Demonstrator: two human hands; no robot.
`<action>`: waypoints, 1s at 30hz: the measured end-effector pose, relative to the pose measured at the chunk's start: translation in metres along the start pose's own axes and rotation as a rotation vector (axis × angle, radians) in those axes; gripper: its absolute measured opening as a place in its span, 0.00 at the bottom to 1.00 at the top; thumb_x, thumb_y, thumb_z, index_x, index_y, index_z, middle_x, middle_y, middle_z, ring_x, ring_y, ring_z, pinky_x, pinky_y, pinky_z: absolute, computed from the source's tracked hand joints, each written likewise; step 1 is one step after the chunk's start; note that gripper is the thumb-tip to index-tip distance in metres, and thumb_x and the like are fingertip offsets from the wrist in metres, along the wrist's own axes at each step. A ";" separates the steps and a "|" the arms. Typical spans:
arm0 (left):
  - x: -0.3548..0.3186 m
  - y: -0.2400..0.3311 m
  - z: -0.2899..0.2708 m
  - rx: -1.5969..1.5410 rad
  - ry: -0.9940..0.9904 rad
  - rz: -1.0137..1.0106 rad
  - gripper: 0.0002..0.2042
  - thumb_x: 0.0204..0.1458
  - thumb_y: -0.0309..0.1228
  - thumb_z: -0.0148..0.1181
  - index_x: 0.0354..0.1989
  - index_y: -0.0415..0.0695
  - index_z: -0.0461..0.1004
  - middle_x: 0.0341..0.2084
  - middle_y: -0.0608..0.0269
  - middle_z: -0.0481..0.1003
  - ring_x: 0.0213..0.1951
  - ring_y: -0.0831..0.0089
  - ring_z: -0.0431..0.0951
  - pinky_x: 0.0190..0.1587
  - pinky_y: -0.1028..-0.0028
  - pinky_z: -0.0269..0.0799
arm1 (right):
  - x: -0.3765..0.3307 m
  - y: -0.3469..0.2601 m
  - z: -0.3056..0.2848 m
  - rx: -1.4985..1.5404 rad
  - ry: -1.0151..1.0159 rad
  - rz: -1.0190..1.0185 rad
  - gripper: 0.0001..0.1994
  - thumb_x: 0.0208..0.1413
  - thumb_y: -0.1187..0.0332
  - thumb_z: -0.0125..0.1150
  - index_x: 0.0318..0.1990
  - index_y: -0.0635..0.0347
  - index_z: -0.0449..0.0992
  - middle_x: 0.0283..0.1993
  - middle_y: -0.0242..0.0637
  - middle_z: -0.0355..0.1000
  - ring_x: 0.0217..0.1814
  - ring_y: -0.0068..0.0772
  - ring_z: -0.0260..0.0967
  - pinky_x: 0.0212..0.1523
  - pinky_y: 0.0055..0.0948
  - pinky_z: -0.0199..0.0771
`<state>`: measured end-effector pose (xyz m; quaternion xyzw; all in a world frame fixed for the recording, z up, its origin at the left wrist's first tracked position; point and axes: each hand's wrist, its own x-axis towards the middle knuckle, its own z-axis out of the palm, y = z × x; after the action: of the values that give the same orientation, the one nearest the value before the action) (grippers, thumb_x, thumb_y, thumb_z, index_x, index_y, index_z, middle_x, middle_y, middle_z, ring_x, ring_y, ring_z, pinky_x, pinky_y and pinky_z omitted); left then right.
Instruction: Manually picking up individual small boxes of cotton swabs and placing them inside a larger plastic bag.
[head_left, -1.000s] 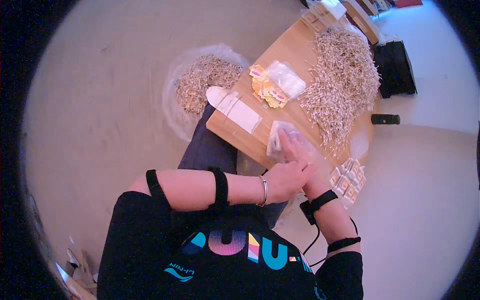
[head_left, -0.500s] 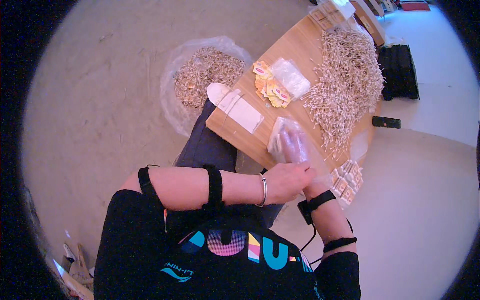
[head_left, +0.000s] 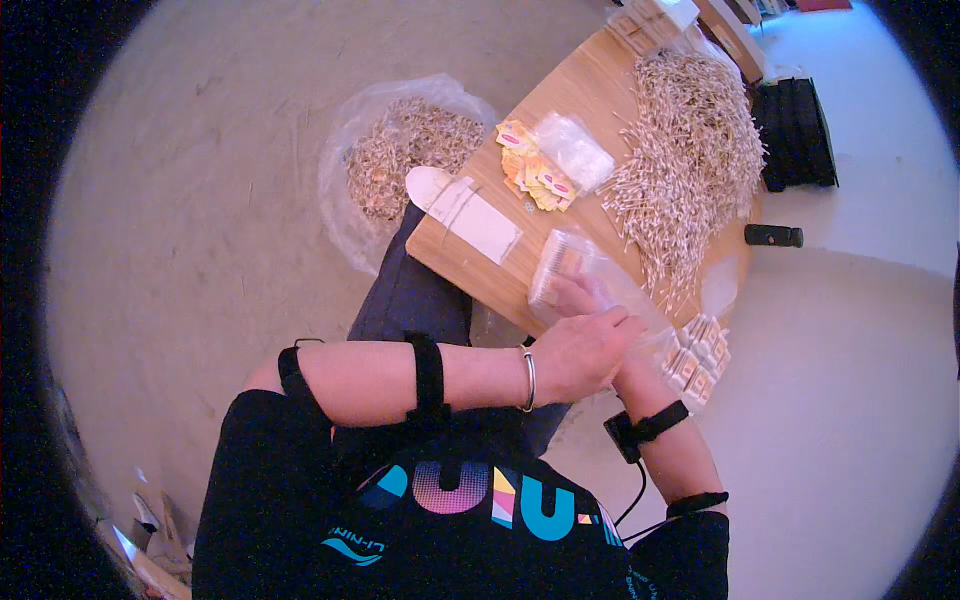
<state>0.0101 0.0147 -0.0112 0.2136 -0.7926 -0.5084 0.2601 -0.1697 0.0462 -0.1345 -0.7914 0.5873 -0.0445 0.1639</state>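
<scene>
Head view: clear plastic bag [head_left: 627, 283] lies at the near edge of the wooden table [head_left: 590, 90], in front of my body. At its far end, under the plastic, a pale ribbed bundle [head_left: 559, 262] lies flat on the wood.

My right hand [head_left: 578, 294] is under the plastic, fingers extended to the near end of the bundle. Film and the other hand cover part of it; I cannot tell whether it grips or only touches. My left hand [head_left: 588, 350] crosses above the right wrist, fingers curled narrow, tips pinching the bag film. Silver bracelet [head_left: 530, 378] on the left wrist.

Right of the bag, at the table edge: a group of small packets [head_left: 698, 362] with brownish labels. Beyond the bag: a large loose heap of cotton swabs [head_left: 690, 150]. Left of the heap: a stack of clear bags [head_left: 575, 150], touching a spread of yellow-orange cards [head_left: 538, 178]. Nearer the left corner: a white card [head_left: 485, 232] with thin bands across it.

Off the table, left, on the floor: an open plastic sack [head_left: 338, 185] of similar pale sticks. Far right, past the heap: a black box [head_left: 797, 135] and a smaller black object [head_left: 773, 236].
</scene>
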 end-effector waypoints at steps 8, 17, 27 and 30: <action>0.004 0.008 -0.017 0.077 0.040 -0.031 0.20 0.47 0.28 0.52 0.50 0.39 0.65 0.36 0.47 0.72 0.42 0.52 0.72 0.46 0.62 0.69 | -0.002 -0.084 -0.109 0.048 -0.028 0.239 0.16 0.48 0.70 0.55 0.47 0.59 0.70 0.51 0.47 0.65 0.57 0.52 0.59 0.55 0.42 0.61; 0.034 0.055 -0.036 0.332 -0.259 0.530 0.10 0.53 0.30 0.50 0.42 0.41 0.71 0.41 0.56 0.70 0.41 0.60 0.73 0.45 0.67 0.70 | -0.080 -0.106 -0.155 -0.185 0.669 0.375 0.16 0.44 0.68 0.61 0.41 0.61 0.68 0.31 0.47 0.69 0.41 0.52 0.68 0.37 0.43 0.69; 0.072 0.000 0.022 1.071 -0.938 0.122 0.07 0.43 0.27 0.56 0.29 0.42 0.79 0.28 0.51 0.78 0.34 0.59 0.79 0.38 0.66 0.74 | -0.079 -0.091 -0.109 0.790 0.530 0.700 0.19 0.51 0.72 0.53 0.50 0.63 0.58 0.22 0.37 0.70 0.23 0.27 0.67 0.28 0.29 0.68; 0.086 -0.035 0.028 1.069 -0.989 0.017 0.09 0.43 0.31 0.58 0.32 0.44 0.79 0.30 0.54 0.78 0.34 0.61 0.79 0.37 0.65 0.74 | -0.069 -0.092 -0.113 0.852 0.582 0.604 0.19 0.52 0.73 0.52 0.51 0.63 0.58 0.23 0.35 0.70 0.22 0.23 0.66 0.26 0.26 0.67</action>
<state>-0.0718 -0.0311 -0.0360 0.0504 -0.9591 -0.0867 -0.2647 -0.1368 0.1119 0.0093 -0.4091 0.7377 -0.4425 0.3045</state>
